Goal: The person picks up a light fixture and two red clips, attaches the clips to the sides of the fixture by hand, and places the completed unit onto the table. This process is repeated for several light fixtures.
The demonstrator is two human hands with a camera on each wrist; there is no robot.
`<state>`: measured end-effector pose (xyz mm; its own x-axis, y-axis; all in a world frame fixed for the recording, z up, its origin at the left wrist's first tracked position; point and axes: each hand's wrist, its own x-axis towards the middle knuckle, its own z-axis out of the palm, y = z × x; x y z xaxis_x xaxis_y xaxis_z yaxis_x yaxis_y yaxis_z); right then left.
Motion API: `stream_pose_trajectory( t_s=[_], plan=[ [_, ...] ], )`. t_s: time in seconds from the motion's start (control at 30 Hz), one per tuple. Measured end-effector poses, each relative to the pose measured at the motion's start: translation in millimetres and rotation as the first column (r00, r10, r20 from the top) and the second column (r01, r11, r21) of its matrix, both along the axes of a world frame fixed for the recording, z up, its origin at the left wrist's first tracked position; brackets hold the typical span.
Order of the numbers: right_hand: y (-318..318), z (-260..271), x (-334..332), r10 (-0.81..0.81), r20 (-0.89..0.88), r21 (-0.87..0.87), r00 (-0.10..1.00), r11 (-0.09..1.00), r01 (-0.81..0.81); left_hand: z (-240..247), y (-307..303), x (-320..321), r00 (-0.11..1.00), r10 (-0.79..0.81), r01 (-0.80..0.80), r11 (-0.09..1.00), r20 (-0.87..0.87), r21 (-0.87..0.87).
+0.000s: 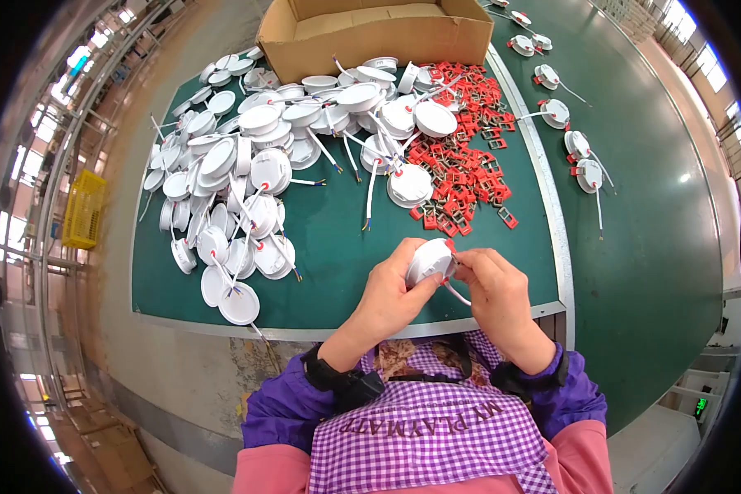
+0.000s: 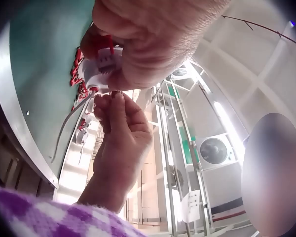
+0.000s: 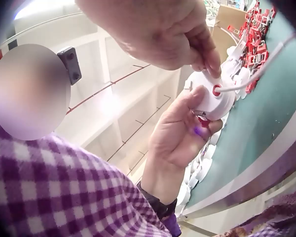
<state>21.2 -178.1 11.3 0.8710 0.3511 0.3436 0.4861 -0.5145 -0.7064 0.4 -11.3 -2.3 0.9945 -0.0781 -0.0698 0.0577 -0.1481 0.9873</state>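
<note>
A round white downlight (image 1: 430, 262) is gripped in my left hand (image 1: 391, 290), above the front edge of the green table. In the right wrist view, my left thumb lies on the white housing (image 3: 214, 104), and a red-and-metal spring clip (image 3: 203, 121) shows by the fingers. A white cable (image 1: 457, 294) hangs from the red grommet (image 3: 216, 90). My right hand (image 1: 500, 294) pinches a small part at the housing's side, its fingertips hiding most of it; a bit of metal (image 2: 116, 92) shows between them in the left wrist view.
A large pile of white downlights (image 1: 259, 119) covers the table's left and back. Red spring clips (image 1: 467, 177) are heaped right of it, before a cardboard box (image 1: 379, 37). On the right, a green conveyor belt (image 1: 646, 206) carries several downlights (image 1: 589, 174) beyond a metal edge (image 1: 552, 198).
</note>
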Motion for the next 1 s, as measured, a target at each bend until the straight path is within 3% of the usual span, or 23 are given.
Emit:
stream_pose_trajectory(
  t_s=[0.23, 0.3, 0.33, 0.43, 0.47, 0.73, 0.77, 0.8, 0.83, 0.9, 0.97, 1.0],
  plan=[
    [-4, 3, 3, 0.017, -0.047, 0.022, 0.999, 1.000, -0.016, 13, 6, -2, 0.996, -0.059, 0.054, 0.996, 0.071, 0.071],
    [-5, 8, 4, 0.029, -0.375, 0.309, 0.927, 0.946, 0.096, 16, 7, -3, 0.993, -0.121, 0.119, 0.988, -0.016, -0.098],
    [-11, 10, 6, 0.091, -0.504, 0.327, 0.859, 0.940, 0.093, 17, 8, -3, 0.993, -0.119, 0.117, 0.989, -0.013, -0.096],
    [-21, 20, 5, 0.147, -0.563, 0.308, 0.813, 0.950, 0.042, 18, 6, -5, 0.981, -0.191, 0.190, 0.979, -0.012, -0.079],
    [-24, 20, 5, 0.146, -0.516, 0.269, 0.844, 0.963, -0.002, 17, 5, -5, 0.977, -0.213, 0.212, 0.974, -0.004, -0.079],
    [-43, -1, 12, 0.150, -0.606, 0.321, 0.781, 0.945, 0.067, -3, -9, 5, 0.948, -0.302, 0.288, 0.949, -0.098, -0.129],
    [-53, -3, 18, 0.157, -0.650, 0.325, 0.743, 0.942, 0.085, -17, -16, 10, 0.962, -0.269, 0.245, 0.933, -0.055, -0.265],
    [-63, -2, 25, 0.100, -0.621, 0.290, 0.777, 0.951, 0.109, -24, -20, 15, 0.973, -0.228, 0.204, 0.894, -0.014, -0.398],
    [-80, -3, 36, -0.035, -0.586, 0.189, 0.810, 0.966, 0.179, -23, -15, 23, 0.996, -0.095, 0.094, 0.975, 0.005, -0.199],
    [-125, -11, 62, -0.288, -0.424, 0.139, 0.859, 0.916, 0.376, -16, 2, 45, 0.985, 0.117, -0.139, 0.973, -0.129, -0.182],
    [-173, -13, 85, -0.466, -0.357, 0.037, 0.810, 0.859, 0.510, -16, 16, 63, 0.944, 0.170, -0.243, 0.938, -0.282, -0.246],
    [-190, -11, 92, -0.578, -0.355, -0.060, 0.735, 0.799, 0.599, -16, 18, 70, 0.928, 0.188, -0.279, 0.923, -0.322, -0.265]
  ],
)
